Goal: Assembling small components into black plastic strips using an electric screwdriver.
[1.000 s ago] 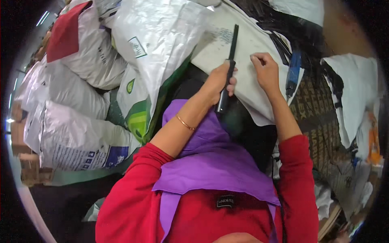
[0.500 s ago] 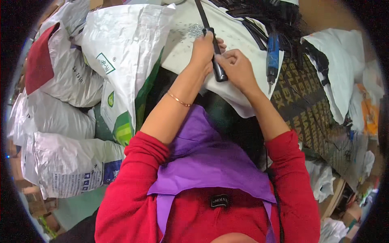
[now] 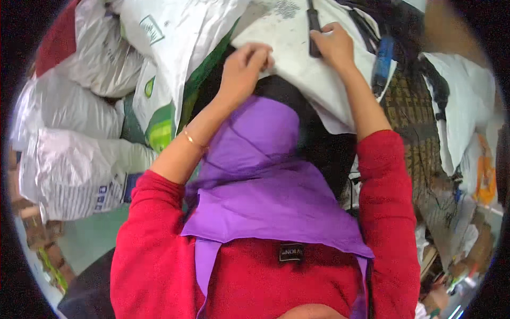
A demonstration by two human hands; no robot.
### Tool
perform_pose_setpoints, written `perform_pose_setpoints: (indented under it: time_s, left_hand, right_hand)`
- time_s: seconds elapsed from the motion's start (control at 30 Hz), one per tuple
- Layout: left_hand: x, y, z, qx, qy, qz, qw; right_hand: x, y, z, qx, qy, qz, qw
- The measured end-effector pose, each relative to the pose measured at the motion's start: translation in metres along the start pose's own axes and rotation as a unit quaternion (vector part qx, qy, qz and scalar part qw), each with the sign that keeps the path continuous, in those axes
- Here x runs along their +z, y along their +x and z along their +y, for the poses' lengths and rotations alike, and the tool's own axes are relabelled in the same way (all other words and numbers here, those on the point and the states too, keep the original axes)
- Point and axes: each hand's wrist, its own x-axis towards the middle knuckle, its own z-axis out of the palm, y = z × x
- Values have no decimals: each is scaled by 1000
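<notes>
Both hands were up at the far edge of the scene on a white sack draped over a dark mass. Left hand pinched the sack's near edge, fingers curled shut on the fabric. Right hand was closed around a dark, slim tool, which lay flat on the sack and pointed far; whether it was a blade or a marker could not be told. Sack looked like thin woven plastic: light, floppy, a bit slick, creasing readily, so probably best gripped at a hem or folded edge, not the flat face. Tool looked stiff and narrow, held at its near end. Left wrist carried a thin bangle. Purple cloth hung over red sleeves near the camera. Left side had stacked white and grey bags, one with green print. Right side showed a blue object and a brown patterned mat.
</notes>
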Motion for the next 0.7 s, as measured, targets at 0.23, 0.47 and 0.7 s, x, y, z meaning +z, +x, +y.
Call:
perform_pose_setpoints:
  time_s: [0.23,0.47,0.7]
  left_hand:
    - [-14,-72,-110,69,138,-263,952]
    - [32,-40,-168,96,138,-249,954]
    - [61,63,-214,76,377,-80,920]
  right_hand:
    - [-11,-25,-7,-173,-69,48,981]
    - [19,-189,-4,-447,65,-191,871]
    - [28,-178,26,-425,12,-211,880]
